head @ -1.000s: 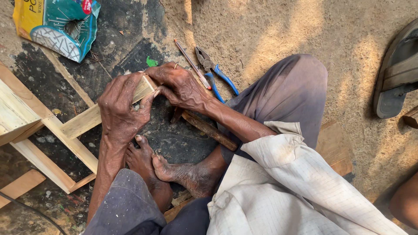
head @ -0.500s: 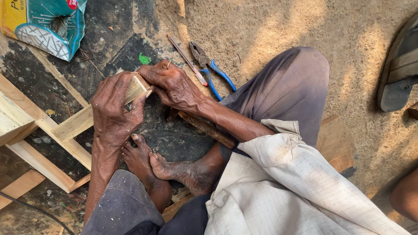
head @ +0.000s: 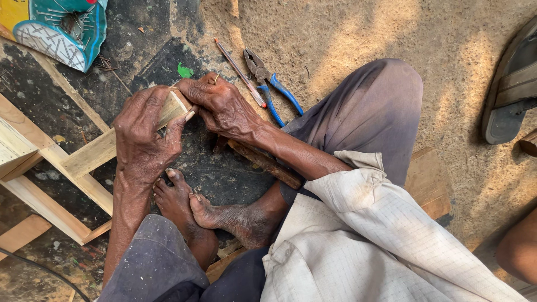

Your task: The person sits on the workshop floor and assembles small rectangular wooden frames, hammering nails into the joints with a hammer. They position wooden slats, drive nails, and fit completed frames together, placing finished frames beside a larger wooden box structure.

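My left hand grips the end of a pale wooden slat that is part of a wooden frame lying on the ground at the left. Fingers of my right hand press on the same slat end from the right, a ring on one finger. Both hands meet over the slat's cut end. Whether something small is pinched between the fingers is hidden. My bare feet rest crossed just below the hands.
Blue-handled pliers and a thin pencil lie on the sandy ground right of my hands. A torn colourful bag of nails sits top left. A dark wooden stick lies under my right forearm. A sandal is at far right.
Both hands stay together on the slat end, with small finger shifts. The view has drifted a little, so the bag and tools sit higher in frame.
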